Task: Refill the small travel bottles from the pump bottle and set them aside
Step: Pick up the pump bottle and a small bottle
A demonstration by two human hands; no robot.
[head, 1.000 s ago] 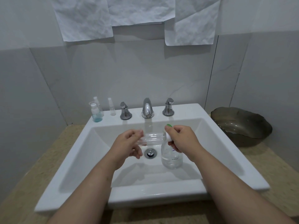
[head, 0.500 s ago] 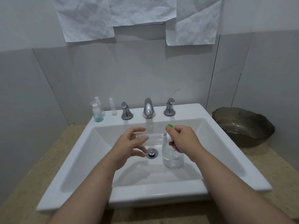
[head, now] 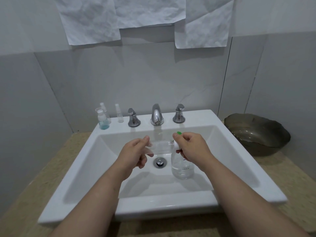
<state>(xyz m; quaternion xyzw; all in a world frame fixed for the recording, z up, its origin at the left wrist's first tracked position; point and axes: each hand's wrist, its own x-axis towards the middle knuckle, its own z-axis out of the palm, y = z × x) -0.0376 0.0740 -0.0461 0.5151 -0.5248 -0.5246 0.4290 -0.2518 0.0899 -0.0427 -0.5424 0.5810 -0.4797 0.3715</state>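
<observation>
A clear round pump bottle with a white pump head and a green tip stands in the basin of the white rectangular ceramic sink, in front of the chrome faucet spout and slightly to its right. Clear liquid fills its lower part. The right hand is curled round the pump head, hiding most of it.

The left hand pinches a small clear travel bottle by its base between thumb and fingers. The bottle lies level in the air in front of the spout, its mouth against the pump head. Whether it holds any liquid cannot be told.

Left of the spout, past the left chrome tap handle, three small bottles stand on the sink ledge. One white-capped bottle has blue-green liquid at its bottom, a clear bottle stands just behind it, and a slim clear bottle stands nearer the handle.

Far right of the spout a dark wavy-rimmed glass bowl sits on the beige speckled desk. Crumpled white paper sheets hang on the wall above.
</observation>
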